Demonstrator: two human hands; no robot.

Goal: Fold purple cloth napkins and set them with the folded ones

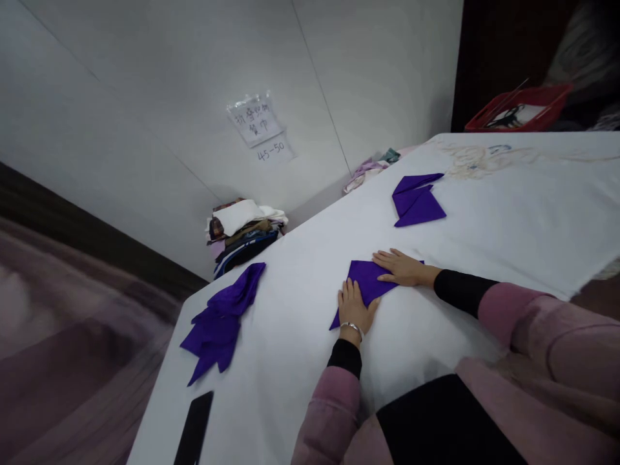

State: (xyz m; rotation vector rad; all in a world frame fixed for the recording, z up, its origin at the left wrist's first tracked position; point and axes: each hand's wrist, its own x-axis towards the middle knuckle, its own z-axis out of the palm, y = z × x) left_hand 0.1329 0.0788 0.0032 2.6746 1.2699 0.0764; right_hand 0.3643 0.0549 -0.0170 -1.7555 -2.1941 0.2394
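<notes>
A folded purple cloth napkin (367,276) lies flat on the white-covered table (300,387) in front of me. My left hand (355,305), with a silver bangle at the wrist, rests palm down on its near left part, fingers stretched out. On the upper right part my right hand (401,267) lies flat with its fingers spread. Both palms hide some of the cloth; pointed corners stick out at lower left and right. Beyond the right hand is a second folded purple napkin (419,201). Several purple cloths (225,320) lie in a loose pile to the left.
A black flat object (194,429) lies at the table's near left edge. Past the far edge stand a stack of folded clothes (247,232) and a smaller heap of cloth (365,173). A red basket (547,106) sits far right. Paper signs (256,123) hang on the wall.
</notes>
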